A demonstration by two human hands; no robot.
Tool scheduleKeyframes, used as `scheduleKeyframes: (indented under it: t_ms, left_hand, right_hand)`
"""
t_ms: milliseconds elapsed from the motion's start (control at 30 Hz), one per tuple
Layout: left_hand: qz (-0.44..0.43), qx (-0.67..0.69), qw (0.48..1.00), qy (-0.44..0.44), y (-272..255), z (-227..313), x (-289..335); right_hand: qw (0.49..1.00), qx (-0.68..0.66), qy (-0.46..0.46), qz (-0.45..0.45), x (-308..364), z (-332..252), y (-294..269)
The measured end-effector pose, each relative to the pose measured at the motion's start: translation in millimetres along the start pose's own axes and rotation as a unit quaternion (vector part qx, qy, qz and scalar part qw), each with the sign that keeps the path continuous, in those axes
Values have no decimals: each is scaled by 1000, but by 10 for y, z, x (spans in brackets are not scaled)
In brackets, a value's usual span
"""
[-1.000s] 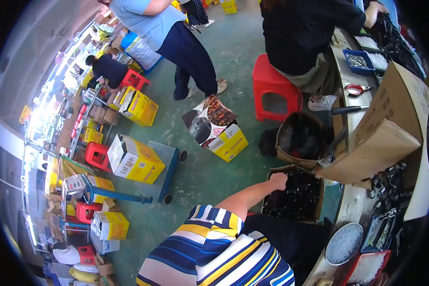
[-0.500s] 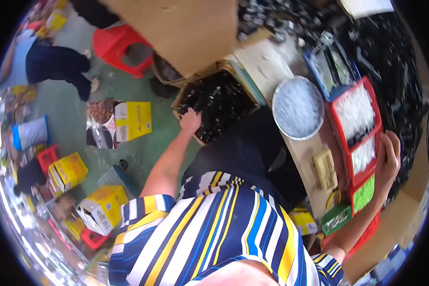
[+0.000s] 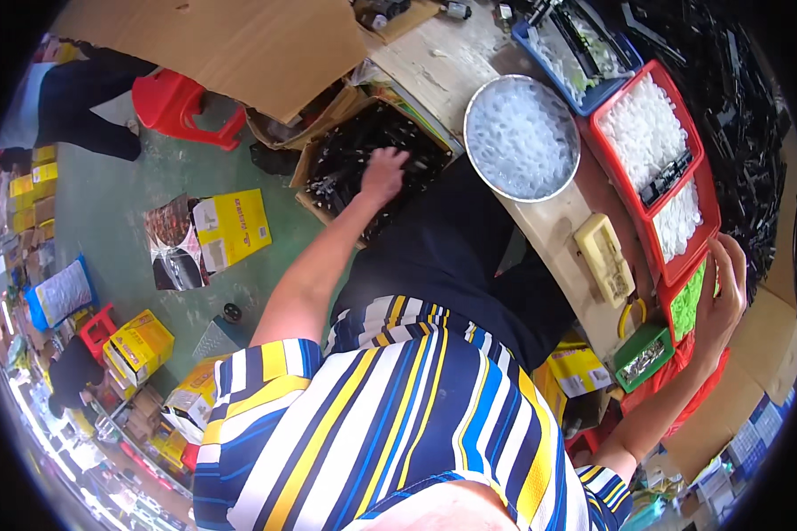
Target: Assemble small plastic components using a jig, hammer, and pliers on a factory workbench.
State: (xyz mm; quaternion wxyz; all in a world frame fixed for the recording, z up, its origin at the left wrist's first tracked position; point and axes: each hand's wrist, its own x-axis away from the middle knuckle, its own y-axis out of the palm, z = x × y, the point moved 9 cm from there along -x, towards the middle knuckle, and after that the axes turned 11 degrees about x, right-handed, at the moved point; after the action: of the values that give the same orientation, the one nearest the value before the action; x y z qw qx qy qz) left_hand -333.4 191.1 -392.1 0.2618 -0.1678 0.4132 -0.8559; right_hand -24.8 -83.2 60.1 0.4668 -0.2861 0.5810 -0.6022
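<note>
My left hand [image 3: 384, 177] is over the cardboard box [image 3: 303, 173], just above many small black pieces [image 3: 336, 164]. Its fingers look apart, slightly smeared, and I make out nothing held in them. At the far right, my right hand [image 3: 723, 301] is open, its fingers stretched along the outer edge of the red divided tray [image 3: 713, 221]. That tray holds small white parts [image 3: 642, 133], with black plastic pieces [image 3: 666, 180] lying across its divider. Bright green parts [image 3: 687, 301] fill a red bin beside the right hand.
A round metal pan [image 3: 521, 137] of translucent pieces stands on the workbench [image 3: 443, 53], near a yellowish block [image 3: 604, 258]. A blue tray [image 3: 584, 53] and green box [image 3: 644, 356] flank the red tray. Black strips pile up beyond. A red stool [image 3: 173, 102] stands left, near another person's legs [image 3: 88, 111].
My left hand has moved from the box's near-left edge to over its middle. The view has shifted, so the bench things appear displaced. My right hand stays by the tray.
</note>
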Motion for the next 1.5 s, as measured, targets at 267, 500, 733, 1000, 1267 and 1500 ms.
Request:
scheduleKeyframes:
  t_ms: [267, 500, 733, 1000, 1267, 1500]
  left_hand:
    - [-4, 63, 992, 106, 235, 399, -123]
    - [-93, 73, 990, 70, 171, 112, 355]
    - [7, 88, 986, -139, 255, -358, -190]
    - [-68, 119, 991, -12, 631, -78, -527]
    - [52, 211, 976, -23, 848, -139, -691]
    - [9, 317, 942, -111, -145, 166, -633]
  right_hand:
    - [1000, 5, 11, -16, 86, -2, -34]
    - [999, -44, -20, 3, -146, -290, 118]
    - [998, -51, -21, 17, -137, -357, 12]
    - [999, -44, -4, -22, 27, -213, 118]
    - [998, -41, 0, -50, 28, -225, 156]
    - [997, -37, 23, -59, 59, -151, 225]
